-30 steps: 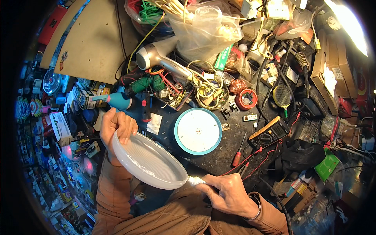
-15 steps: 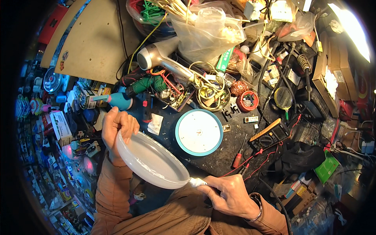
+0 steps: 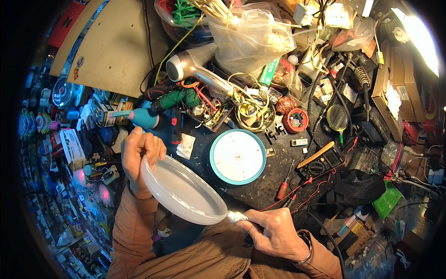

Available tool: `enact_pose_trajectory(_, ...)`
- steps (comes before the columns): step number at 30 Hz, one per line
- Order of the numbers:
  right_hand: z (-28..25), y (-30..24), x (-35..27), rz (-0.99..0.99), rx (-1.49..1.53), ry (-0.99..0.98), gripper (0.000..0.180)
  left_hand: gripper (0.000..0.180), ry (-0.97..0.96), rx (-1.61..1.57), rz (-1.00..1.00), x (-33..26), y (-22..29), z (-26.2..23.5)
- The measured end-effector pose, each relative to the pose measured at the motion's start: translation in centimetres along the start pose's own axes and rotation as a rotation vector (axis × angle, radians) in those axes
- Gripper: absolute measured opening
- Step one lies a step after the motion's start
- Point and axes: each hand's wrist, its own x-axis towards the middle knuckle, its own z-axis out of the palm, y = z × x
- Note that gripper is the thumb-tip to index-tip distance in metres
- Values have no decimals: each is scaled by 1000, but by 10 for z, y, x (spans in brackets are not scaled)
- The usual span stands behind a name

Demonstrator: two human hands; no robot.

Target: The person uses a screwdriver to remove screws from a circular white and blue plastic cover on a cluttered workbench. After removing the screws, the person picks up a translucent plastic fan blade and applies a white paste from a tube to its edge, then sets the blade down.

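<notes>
Tilted above my lap is a translucent white round lamp cover (image 3: 183,193), its ribbed hollow side facing up. My left hand (image 3: 141,160) grips its upper left rim between thumb and fingers. In my right hand (image 3: 274,231) a small white squeeze tube (image 3: 236,216) is pinched, its tip against or very near the cover's right rim. Whether anything comes out of the tip cannot be made out. Beyond the cover, a round white lamp base (image 3: 238,156) with a blue rim lies on the dark bench.
Right of the base lie a red-handled screwdriver (image 3: 282,189) and an orange-black multimeter (image 3: 320,160) with red leads. A hair dryer (image 3: 197,72), a green power tool (image 3: 172,99) and a red solder-wire spool (image 3: 295,120) stand behind. A blue-lit mass of small goods (image 3: 60,186) fills the left.
Both hands and the lamp cover hold nearly the same pose. The view has shifted slightly, so the bench things sit a little further right.
</notes>
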Motion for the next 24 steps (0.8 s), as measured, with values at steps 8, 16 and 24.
enact_pose_trajectory(8, 3, 0, -3, -20, -23, -8, 14, 56, 44, 17, 26, -7, 6, 2)
enact_pose_trajectory(16, 6, -1, -5, -30, -10, 7, 14, 59, 74, 151, 94, -13, 15, 11)
enact_pose_trajectory(24, 5, -2, -7, -5, -32, -12, 14, 58, 56, 224, 155, -16, 21, 15)
